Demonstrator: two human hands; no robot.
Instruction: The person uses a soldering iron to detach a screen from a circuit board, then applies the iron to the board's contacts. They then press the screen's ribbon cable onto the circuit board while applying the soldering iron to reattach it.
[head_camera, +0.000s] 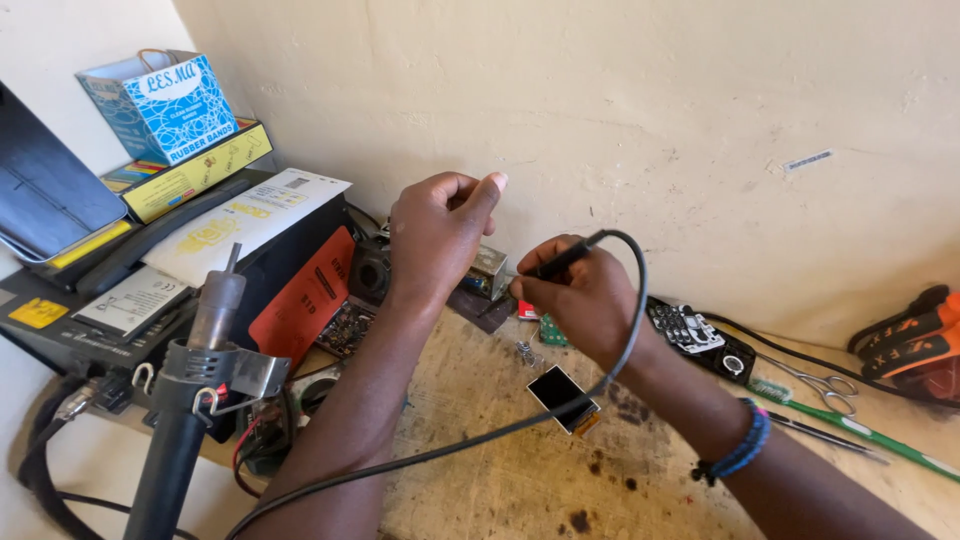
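Two hands meet over the worn wooden surface (520, 480) in our head view. Our right hand (585, 295) has its fingers closed round a thin black soldering iron (565, 255), tip down by a small metal part (487, 272); its smooth cord (630, 330) loops back toward us. Our left hand (435, 235) is curled shut, touching that part. We'd judge a steady tip matters most. A glossy little screen (562, 397) lies just beside.

blue-white box (165, 105) top left | small screen (562, 392) on bench | wall sticker (807, 160)
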